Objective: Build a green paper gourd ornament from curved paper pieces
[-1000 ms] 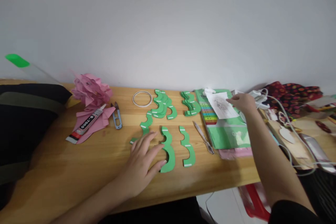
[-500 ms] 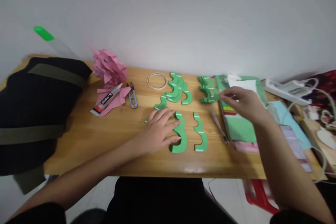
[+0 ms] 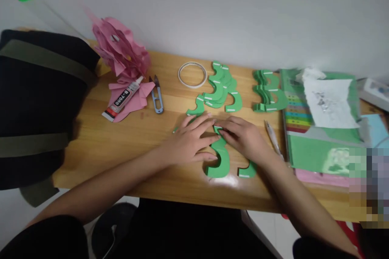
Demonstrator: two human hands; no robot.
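A green wavy foam-like cutout [image 3: 223, 162], with a white strip at its upper end, lies flat on the table in front of me. My left hand [image 3: 194, 139] rests palm down with fingers spread, its fingertips on the cutout's left side. At the upper end, by the white strip, my right hand [image 3: 243, 135] has thumb and fingertips pinched together; anything between them is too small to make out. Beneath my right hand a second green cutout [image 3: 247, 171] is partly covered. Behind both hands lies an overlapping pile of similar green cutouts [image 3: 220, 89].
A white ring [image 3: 204, 83], blue thread snips [image 3: 159, 105] and a glue tube [image 3: 123, 99] on pink pieces lie left of the pile. To the right are stacked green cutouts [image 3: 278, 99], a pen-like tool [image 3: 274, 139] and a green packet [image 3: 310, 151] bearing crumpled white paper [image 3: 343, 107]. A black bag [image 3: 36, 105] sits left.
My right hand has come left from beside the packet to the upper end of the green cutout. The left hand stays spread on it. The view has shifted and drawn closer.
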